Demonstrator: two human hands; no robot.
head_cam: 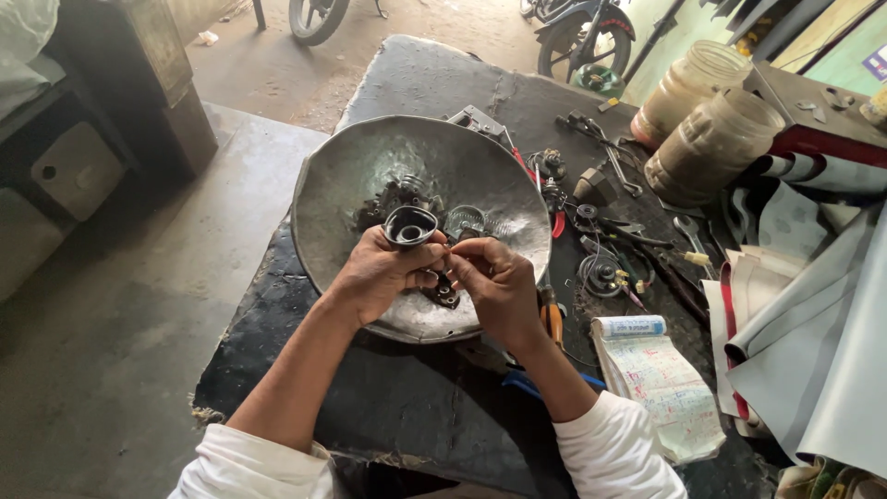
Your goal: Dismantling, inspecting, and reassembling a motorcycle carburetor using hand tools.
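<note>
My left hand (379, 274) grips a small dark cup-shaped metal part (409, 225) with its open mouth up. My right hand (494, 282) meets it from the right, fingertips pinched at the part's side, apparently on something tiny that I cannot make out. Both hands hover over a large dented metal bowl (360, 171) on a dark workbench (416, 83). Several greasy engine parts (399, 196) lie in the bowl behind the hands.
Right of the bowl lie wrenches (688, 231), pliers (552, 319), small round parts (602, 274) and a rolled notepad (661, 379). Two grimy plastic jars (711, 143) stand at the back right. Folded sheets (813, 323) are stacked at the right edge. Motorbike wheels (314, 17) stand beyond the bench.
</note>
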